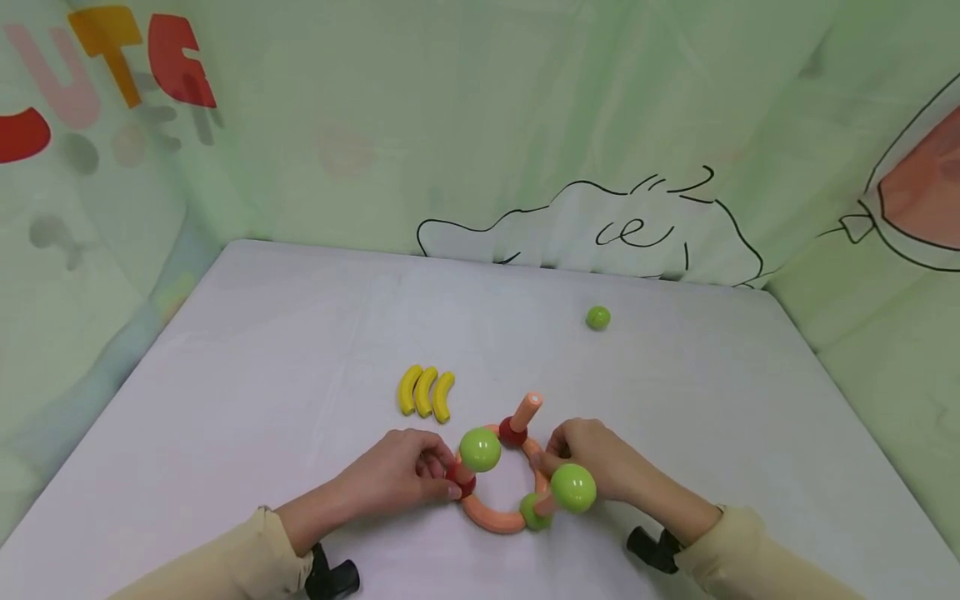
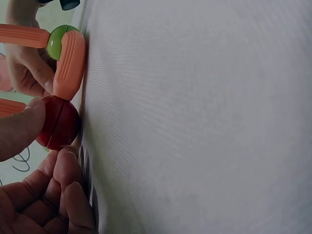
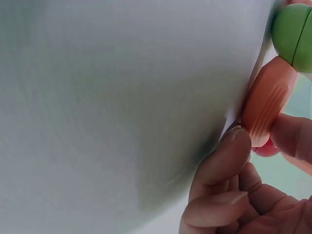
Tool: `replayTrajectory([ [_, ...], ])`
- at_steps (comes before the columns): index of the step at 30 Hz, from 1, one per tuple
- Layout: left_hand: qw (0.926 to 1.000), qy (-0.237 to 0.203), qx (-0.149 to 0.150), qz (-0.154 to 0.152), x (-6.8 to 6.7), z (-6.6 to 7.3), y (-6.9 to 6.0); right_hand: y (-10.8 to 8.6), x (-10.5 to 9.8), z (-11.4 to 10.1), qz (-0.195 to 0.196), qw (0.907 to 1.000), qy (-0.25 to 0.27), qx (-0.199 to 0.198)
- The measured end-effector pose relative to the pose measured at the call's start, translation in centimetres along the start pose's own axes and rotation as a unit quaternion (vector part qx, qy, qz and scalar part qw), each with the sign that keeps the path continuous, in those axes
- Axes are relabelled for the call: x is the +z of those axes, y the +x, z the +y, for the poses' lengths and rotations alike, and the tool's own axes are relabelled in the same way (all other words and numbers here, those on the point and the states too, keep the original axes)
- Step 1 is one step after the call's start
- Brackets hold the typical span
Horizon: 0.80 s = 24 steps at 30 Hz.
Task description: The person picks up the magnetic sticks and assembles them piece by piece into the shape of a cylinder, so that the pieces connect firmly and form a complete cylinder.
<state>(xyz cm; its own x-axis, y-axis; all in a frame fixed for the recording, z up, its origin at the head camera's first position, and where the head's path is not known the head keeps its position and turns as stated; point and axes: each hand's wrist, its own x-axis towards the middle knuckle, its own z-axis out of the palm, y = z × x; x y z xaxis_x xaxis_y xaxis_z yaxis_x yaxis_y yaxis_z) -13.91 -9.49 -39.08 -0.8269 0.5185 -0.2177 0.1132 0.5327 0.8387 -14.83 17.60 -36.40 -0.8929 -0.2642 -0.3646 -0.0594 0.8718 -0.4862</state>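
Observation:
A ring of curved orange rods [image 1: 495, 518] joined by balls lies low on the white table. My left hand [image 1: 408, 473] pinches the red ball [image 2: 61, 124] on the ring's left side between thumb and fingers. On the right side, my right hand [image 1: 592, 457] pinches a curved orange rod [image 3: 267, 105] beside the green joint ball [image 1: 534, 514]. Orange rods rise from the joint balls. Two of them carry green balls, one at left [image 1: 480, 450] and one at right [image 1: 573, 488]. The rod [image 1: 528, 408] on the back red ball [image 1: 513, 432] has a bare top.
Three yellow banana-shaped pieces [image 1: 424, 392] lie side by side behind my left hand. A loose green ball [image 1: 598, 317] rests farther back on the white tabletop [image 1: 300, 350]. Green printed curtains [image 1: 487, 108] stand behind the table and along its sides.

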Motion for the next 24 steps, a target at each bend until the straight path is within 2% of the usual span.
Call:
replayTrajectory([
  [9, 0.9997, 0.018, -0.014, 0.001, 0.1, 0.2, -0.2, 1.0, -0.4, 0.0, -0.011, 0.9995, 0.029, -0.002],
  [19, 0.9991, 0.024, -0.033, -0.009, 0.1, 0.6, -0.1, 1.3, -0.3, -0.2, -0.002, 0.9985, 0.053, 0.007],
  [24, 0.9984, 0.031, -0.044, -0.019, -0.7, 0.5, 0.0, 0.1, -1.1, 0.7, 0.026, 0.9978, 0.036, -0.049],
])
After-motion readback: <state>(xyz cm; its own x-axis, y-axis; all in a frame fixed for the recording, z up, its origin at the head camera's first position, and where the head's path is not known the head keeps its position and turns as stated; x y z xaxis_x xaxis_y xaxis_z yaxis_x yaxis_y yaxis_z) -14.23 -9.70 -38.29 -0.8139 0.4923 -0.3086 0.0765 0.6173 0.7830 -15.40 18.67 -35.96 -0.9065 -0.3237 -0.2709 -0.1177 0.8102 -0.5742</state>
